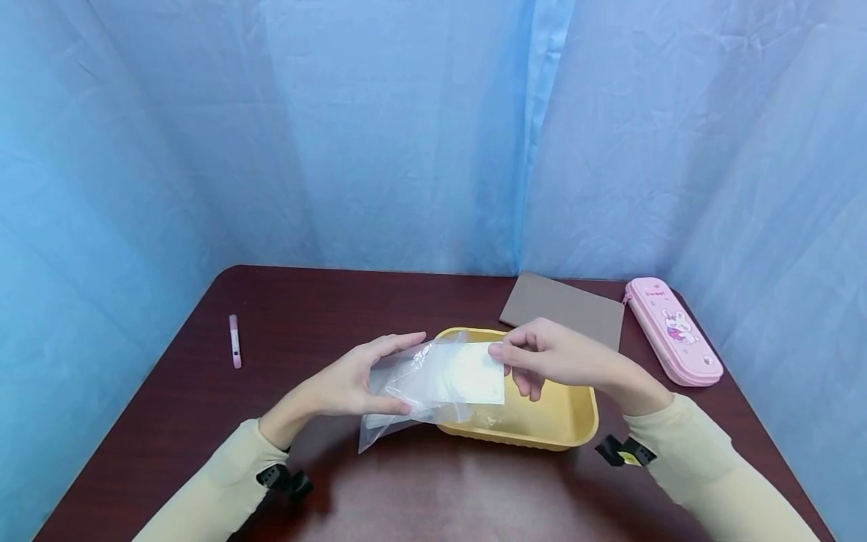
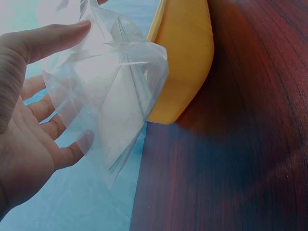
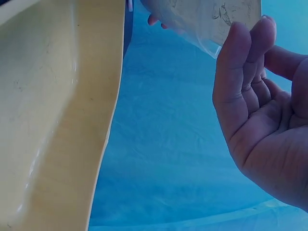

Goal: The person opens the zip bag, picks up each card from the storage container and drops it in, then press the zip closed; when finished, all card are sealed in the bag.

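Note:
My left hand point(image 1: 342, 385) grips a clear plastic bag point(image 1: 400, 388), thumb on the near side and fingers behind it. White sheets or cards show through the film; in the left wrist view the bag point(image 2: 127, 106) hangs with a folded lower corner. With thumb and fingers, my right hand point(image 1: 565, 360) pinches the right end of a white card point(image 1: 482, 376), which sticks out of the bag's mouth. Dark handwritten marks show on the card's underside point(image 3: 236, 17) in the right wrist view. Both hands are above a yellow plastic basket point(image 1: 572, 418).
Behind the basket lies a grey-brown flat notebook or board point(image 1: 562, 301). A pink pencil case point(image 1: 677, 331) with a rabbit picture lies at the right edge. On the left is a pink-and-white marker point(image 1: 235, 342). Blue curtains point(image 1: 379, 150) surround the dark wooden table point(image 1: 305, 301).

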A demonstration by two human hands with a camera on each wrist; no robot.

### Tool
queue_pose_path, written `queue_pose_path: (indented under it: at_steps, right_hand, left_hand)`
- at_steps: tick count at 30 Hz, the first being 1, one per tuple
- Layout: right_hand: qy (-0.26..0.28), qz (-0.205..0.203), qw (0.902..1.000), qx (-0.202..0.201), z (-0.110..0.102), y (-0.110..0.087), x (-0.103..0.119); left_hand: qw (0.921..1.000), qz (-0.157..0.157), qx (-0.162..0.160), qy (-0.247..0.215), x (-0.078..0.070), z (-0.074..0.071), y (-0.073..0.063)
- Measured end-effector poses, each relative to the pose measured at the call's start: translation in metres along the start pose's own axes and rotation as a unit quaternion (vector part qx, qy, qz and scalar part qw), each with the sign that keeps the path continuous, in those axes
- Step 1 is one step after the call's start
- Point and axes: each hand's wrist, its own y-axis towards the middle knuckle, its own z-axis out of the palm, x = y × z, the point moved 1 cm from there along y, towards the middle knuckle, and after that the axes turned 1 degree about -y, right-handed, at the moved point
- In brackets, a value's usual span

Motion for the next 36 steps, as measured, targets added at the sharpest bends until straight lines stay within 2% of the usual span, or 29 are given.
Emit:
queue_pose_path:
  at_steps: [12, 21, 24, 27, 31, 36]
  right_hand:
    - [0.011, -0.003, 0.9999, -0.009, 0.01, 0.019, 0.001]
    - [0.022, -0.003, 0.9997, -0.013, 0.01, 0.018, 0.001]
    - [0.022, -0.012, 0.9992, -0.032, 0.009, 0.016, 0.0]
    - [0.043, -0.015, 0.9961, -0.075, 0.007, 0.013, 0.0]
    - [0.089, -0.011, 0.987, -0.133, 0.005, 0.009, 0.0]
    - [0.096, -0.011, 0.9837, -0.152, 0.014, 0.005, 0.004]
  left_hand:
    - [0.9999, 0.013, -0.004, -0.001, 0.0, 0.001, 0.004]
    - [0.9997, 0.022, -0.008, 0.002, -0.001, 0.002, 0.005]
    - [0.9995, 0.025, -0.019, 0.004, -0.001, 0.002, 0.006]
    - [0.999, 0.013, -0.043, 0.003, 0.0, 0.002, 0.007]
    - [0.9954, -0.007, -0.095, -0.005, -0.002, 0.002, 0.008]
    - [0.9851, -0.029, -0.169, -0.01, -0.006, 0.005, 0.012]
